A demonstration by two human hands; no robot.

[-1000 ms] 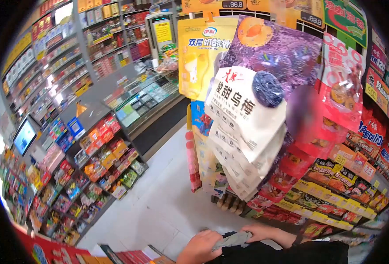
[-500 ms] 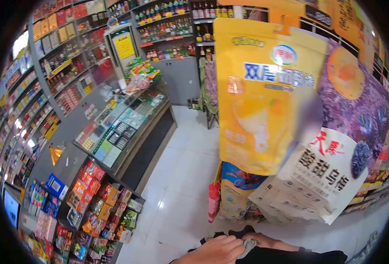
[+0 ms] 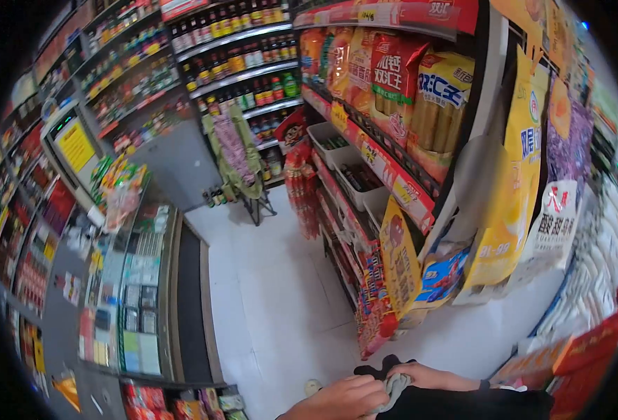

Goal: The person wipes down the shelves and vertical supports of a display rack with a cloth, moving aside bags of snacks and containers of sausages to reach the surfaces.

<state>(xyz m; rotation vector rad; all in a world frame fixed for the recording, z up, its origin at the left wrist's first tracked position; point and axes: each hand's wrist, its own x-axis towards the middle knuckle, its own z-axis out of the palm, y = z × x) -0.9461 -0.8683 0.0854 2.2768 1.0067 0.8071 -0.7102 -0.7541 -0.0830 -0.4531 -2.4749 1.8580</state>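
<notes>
At the bottom of the view, my left hand (image 3: 354,397) is closed, its curled fingers pressed against a bunched grey cloth (image 3: 395,389). My right hand (image 3: 421,375) comes in from the right and grips the same cloth with bent fingers. The two hands are close together in front of my dark clothing (image 3: 463,406). Just beyond them is something dark (image 3: 377,368) whose kind I cannot make out. How far the cloth runs inside my palms is hidden.
A shelf rack (image 3: 400,182) with packed sausages stands ahead right, hanging snack bags (image 3: 512,189) at its end. A glass counter (image 3: 130,294) is on the left. White tiled floor (image 3: 267,301) lies between. Beyond are a folding chair (image 3: 235,157) and bottle shelves (image 3: 242,70).
The view has swung right and moved forward. The yellow hanging bag now sits further right, and the sausage shelf has come into sight. Both hands stay on the grey cloth.
</notes>
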